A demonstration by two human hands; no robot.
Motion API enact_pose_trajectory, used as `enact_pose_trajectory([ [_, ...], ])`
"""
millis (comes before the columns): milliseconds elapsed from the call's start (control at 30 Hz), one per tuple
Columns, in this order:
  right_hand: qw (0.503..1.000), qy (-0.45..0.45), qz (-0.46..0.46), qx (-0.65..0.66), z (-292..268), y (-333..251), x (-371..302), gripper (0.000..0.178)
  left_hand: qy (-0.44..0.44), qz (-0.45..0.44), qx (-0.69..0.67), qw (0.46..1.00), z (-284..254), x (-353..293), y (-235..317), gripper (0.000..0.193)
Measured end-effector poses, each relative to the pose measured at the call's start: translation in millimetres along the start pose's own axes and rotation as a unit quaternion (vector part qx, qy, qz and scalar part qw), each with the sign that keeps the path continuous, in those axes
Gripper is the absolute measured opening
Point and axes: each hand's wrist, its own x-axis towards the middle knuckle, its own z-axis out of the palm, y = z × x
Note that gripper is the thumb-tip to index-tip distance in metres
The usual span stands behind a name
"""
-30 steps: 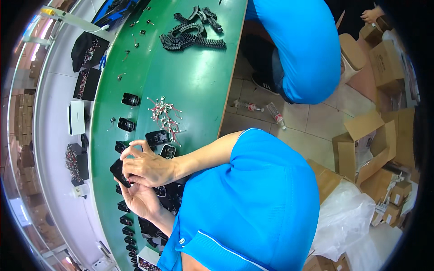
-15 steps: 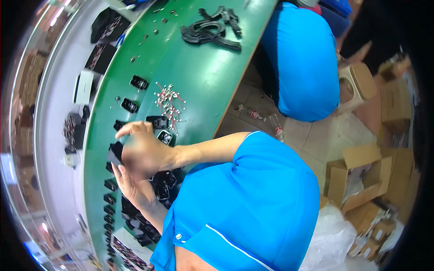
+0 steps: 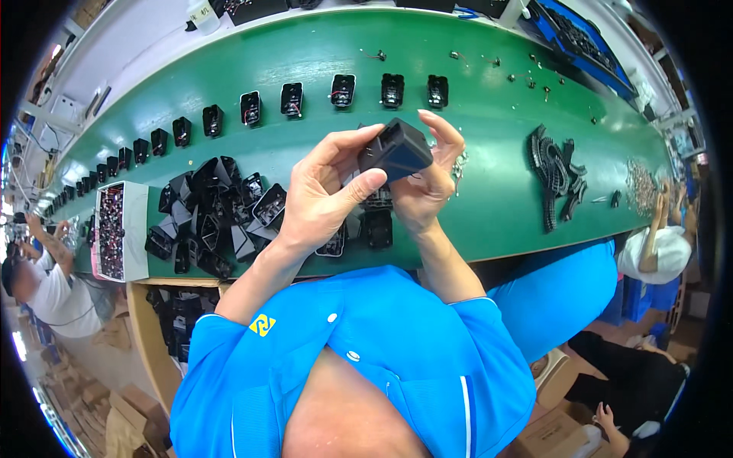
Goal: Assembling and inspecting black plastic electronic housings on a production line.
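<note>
On the green worktop [image 3: 489, 206], we grasp the black plastic housing [image 3: 395, 148] between left hand [image 3: 324, 200] and right hand [image 3: 429, 183], fingers clenched firmly, keeping it level above the loose pile [image 3: 217, 210].

Both forearms rise from the near worktop edge; the left hand [image 3: 321, 200] pinches with thumb and fingers, the right hand [image 3: 424, 179] cups opposite, fingers raised

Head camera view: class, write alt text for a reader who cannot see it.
Two bare hands, left hand and right hand, hold a small black plastic housing above a green workbench. A row of similar black parts lines the bench's far side, and a loose pile lies to the left.
</note>
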Motion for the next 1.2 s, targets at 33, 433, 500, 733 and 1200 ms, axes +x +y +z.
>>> enact_pose_trajectory([
  [33, 1.0, -0.003, 0.0, 0.002, -0.6, 3.4, 2.0, 0.03, -0.01, 0.005, -0.008, 1.0, -1.3, 4.8, -2.0, 0.051],
  [433, 0.94, -0.189, -0.062, -0.278, -25.3, 70.7, 52.8, 0.031, 0.077, -0.125, -0.067, 0.987, -29.7, 49.2, -34.1, 0.047],
  [500, 0.903, -0.222, -0.071, -0.361, -62.3, 115.5, 85.9, 0.03, 0.04, -0.088, 0.136, 0.986, -49.2, 52.4, -31.6, 0.046],
  [733, 0.699, -0.494, 0.075, -0.512, -164.7, 223.9, 115.8, 0.029, -0.055, -0.073, 0.506, 0.858, -88.4, 47.8, -28.9, 0.044],
  [1200, 0.71, -0.509, 0.085, -0.479, -165.6, 225.9, 115.0, 0.031, -0.127, -0.084, 0.505, 0.85, -88.9, 61.4, -46.2, 0.039],
])
